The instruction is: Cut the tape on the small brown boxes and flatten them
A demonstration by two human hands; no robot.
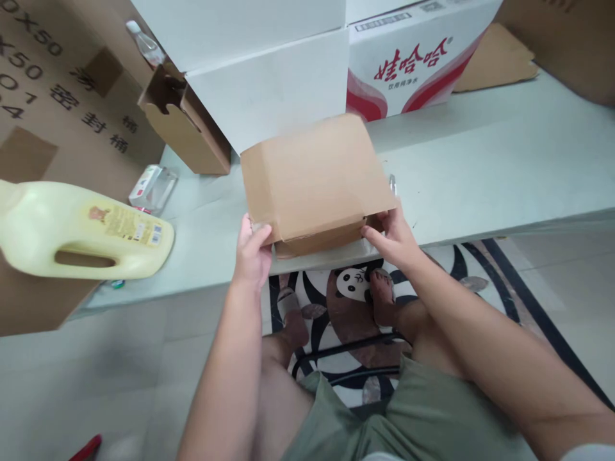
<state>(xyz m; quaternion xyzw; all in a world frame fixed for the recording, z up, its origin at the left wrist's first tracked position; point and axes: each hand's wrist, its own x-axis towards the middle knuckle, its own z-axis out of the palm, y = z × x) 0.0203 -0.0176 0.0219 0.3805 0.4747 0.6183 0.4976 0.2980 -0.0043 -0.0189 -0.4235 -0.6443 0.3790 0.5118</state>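
Note:
A brown cardboard box (317,179), partly folded, is tilted up over the front edge of the table. Its broad panel faces me and a flap hangs along its lower edge. My left hand (254,250) grips the near left corner between thumb and fingers. At the near right corner, my right hand (391,234) pinches the cardboard, with its thumb at the lower edge and the other fingers partly hidden behind. The inside of the box is out of sight. Just right of it, a small clear object (393,184) shows in part.
A pale-yellow jug (86,230) stands at the left, by a clear plastic container (152,189). Behind are an upright brown carton (192,128), a white box (269,96) and a red-and-white carton (413,61). The table's front edge (480,234) runs above a panda mat (353,285).

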